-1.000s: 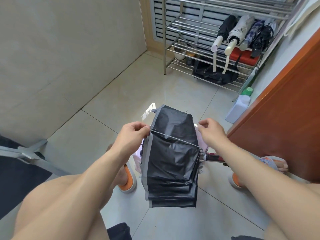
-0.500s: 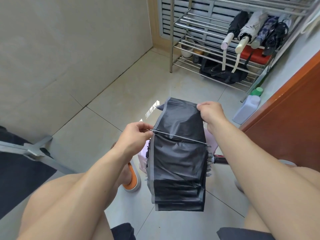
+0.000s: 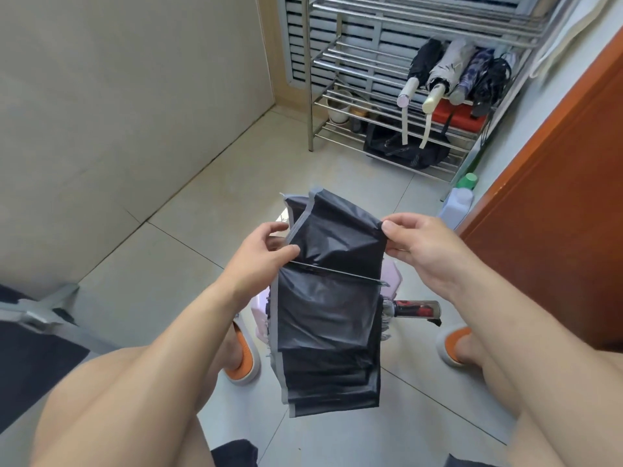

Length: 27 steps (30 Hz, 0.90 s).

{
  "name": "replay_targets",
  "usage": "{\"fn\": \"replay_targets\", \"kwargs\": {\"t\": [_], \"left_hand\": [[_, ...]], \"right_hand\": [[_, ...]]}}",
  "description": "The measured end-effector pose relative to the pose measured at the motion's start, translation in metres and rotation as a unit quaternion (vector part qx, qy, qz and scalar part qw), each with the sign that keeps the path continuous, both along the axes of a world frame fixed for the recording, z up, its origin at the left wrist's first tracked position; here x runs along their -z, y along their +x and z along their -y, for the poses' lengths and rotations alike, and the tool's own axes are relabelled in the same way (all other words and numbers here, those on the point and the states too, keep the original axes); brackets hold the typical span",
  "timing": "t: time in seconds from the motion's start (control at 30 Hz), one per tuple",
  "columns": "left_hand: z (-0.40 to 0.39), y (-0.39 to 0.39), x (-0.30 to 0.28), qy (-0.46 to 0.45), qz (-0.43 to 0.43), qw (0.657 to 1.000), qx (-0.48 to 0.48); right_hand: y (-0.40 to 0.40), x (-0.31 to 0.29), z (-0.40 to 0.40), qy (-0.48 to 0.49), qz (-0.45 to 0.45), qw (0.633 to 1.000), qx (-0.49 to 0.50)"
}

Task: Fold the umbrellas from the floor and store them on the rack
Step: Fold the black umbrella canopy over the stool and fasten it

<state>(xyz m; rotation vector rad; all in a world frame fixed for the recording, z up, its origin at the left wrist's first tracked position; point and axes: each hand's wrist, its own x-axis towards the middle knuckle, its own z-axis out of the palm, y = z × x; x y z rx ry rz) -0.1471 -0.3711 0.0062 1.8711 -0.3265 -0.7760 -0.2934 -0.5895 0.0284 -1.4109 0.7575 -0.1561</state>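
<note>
A black umbrella (image 3: pixel 328 318) with a grey hem hangs collapsed between my knees, its panels pleated in flat layers. A thin metal rib crosses it at mid height. My left hand (image 3: pixel 261 254) pinches the fabric's left edge where the rib ends. My right hand (image 3: pixel 416 244) pinches the upper right corner of the top panel. The umbrella's red and black handle (image 3: pixel 416 310) sticks out to the right below my right wrist. The steel rack (image 3: pixel 377 82) stands at the far wall with several folded umbrellas (image 3: pixel 448 70) lying on its middle shelf.
A pink object (image 3: pixel 391 281) lies on the tiled floor under the umbrella. A white bottle with a green cap (image 3: pixel 458 200) stands by the orange door (image 3: pixel 556 214) on the right. A black bag (image 3: pixel 401 150) sits on the rack's lowest shelf. A grey frame (image 3: pixel 43 315) juts in at left.
My right hand has gone from the rib's right end up to the top panel's right corner. My left hand has kept its pinch. The view has drawn nearer the rack.
</note>
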Motion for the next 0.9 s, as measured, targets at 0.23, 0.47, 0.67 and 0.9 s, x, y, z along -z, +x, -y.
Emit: {"fn": "replay_targets", "kwargs": {"t": [0.23,0.47,0.67,0.9], "left_hand": [[0.015,-0.003,-0.013,-0.081,-0.003,0.996,0.043],[0.024,-0.004,-0.025,-0.073,0.077,0.992,0.066],[0.009,-0.02,-0.035,-0.049,0.175,0.975,0.128],[-0.015,-0.042,-0.023,0.02,0.168,0.978,0.125]], "right_hand": [[-0.007,0.01,0.0,0.024,-0.009,1.0,-0.008],[-0.004,0.015,0.0,-0.03,-0.032,0.998,-0.04],[-0.01,0.016,0.001,-0.014,-0.049,0.998,0.041],[-0.026,0.022,-0.005,-0.003,-0.118,0.993,-0.01]]}}
